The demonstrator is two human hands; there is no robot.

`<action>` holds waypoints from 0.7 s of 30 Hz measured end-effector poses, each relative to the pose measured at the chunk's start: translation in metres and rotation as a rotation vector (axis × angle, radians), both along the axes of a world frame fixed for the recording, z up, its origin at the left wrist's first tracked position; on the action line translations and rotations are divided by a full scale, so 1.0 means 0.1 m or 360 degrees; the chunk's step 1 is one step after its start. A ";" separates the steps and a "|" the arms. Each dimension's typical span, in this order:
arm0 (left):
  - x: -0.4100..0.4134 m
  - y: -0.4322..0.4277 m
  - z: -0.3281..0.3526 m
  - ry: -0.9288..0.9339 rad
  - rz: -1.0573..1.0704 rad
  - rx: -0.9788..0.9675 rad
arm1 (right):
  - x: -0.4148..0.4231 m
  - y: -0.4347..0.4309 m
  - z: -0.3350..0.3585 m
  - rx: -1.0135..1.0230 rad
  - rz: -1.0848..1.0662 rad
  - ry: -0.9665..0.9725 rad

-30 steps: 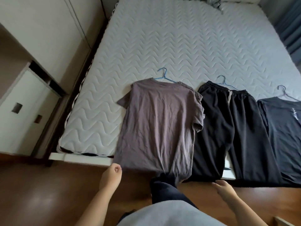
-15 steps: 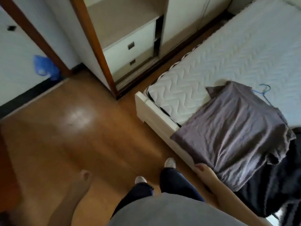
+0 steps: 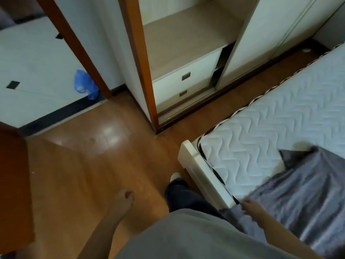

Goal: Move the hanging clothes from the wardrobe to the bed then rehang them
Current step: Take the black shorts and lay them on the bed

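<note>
One garment, a grey-brown T-shirt (image 3: 306, 199), is showing in this view, lying spread across the near corner of the bed (image 3: 197, 165) with its hem hanging over the bed's foot edge. Nearest the camera, the right hand (image 3: 252, 205) is hanging at that hem, fingers loosely curled and touching or just beside the cloth; whether they are pinching it, I cannot tell, because the frame is blurred. The left hand (image 3: 124, 199) is swinging free over the floor, well apart from the bed, fingers curled in and holding nothing. Beyond the bed's near corner, the wardrobe (image 3: 183, 53) is standing open, its shelf bare above two drawers; the rail is out of view, so any clothes hanging there are unseen. Beside the wardrobe's brown frame, away from the bed, a blue bag (image 3: 85, 85) is sitting on the pale tile beyond a doorway.

Judging by the shirt on the bed, the moving stage is at least partly done, while rehanging seems not yet begun. Compared with a second ago, the view is turning away from the bed, where black trousers and a dark shirt were lying beside the T-shirt, toward the wardrobe; since half a second ago the wardrobe is looming larger and the T-shirt is sliding off toward the frame's edge.
</note>
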State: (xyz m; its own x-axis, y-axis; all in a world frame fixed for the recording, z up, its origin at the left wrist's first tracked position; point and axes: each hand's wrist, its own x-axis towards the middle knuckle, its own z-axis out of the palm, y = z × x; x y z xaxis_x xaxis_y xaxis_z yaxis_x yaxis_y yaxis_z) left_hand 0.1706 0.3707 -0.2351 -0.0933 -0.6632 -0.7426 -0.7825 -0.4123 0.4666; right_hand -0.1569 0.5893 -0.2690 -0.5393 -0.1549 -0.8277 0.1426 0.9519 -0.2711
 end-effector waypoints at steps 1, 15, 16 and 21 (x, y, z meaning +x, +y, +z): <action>-0.15 -0.20 0.02 -0.0044 -0.0082 -0.0014 | -0.15 -0.20 0.03 0.0003 0.0000 -0.0002; -1.76 -2.13 0.87 0.0358 -0.0212 -0.0186 | -1.16 -2.60 0.23 -0.0412 -0.0151 -0.0029; -1.85 -2.29 0.85 0.0370 -0.0285 -0.0195 | -1.18 -2.63 0.22 -0.0408 -0.0216 -0.0015; -2.44 -2.98 0.99 0.0476 -0.0848 -0.0133 | -1.16 -2.45 0.24 -0.0286 -0.0798 0.0041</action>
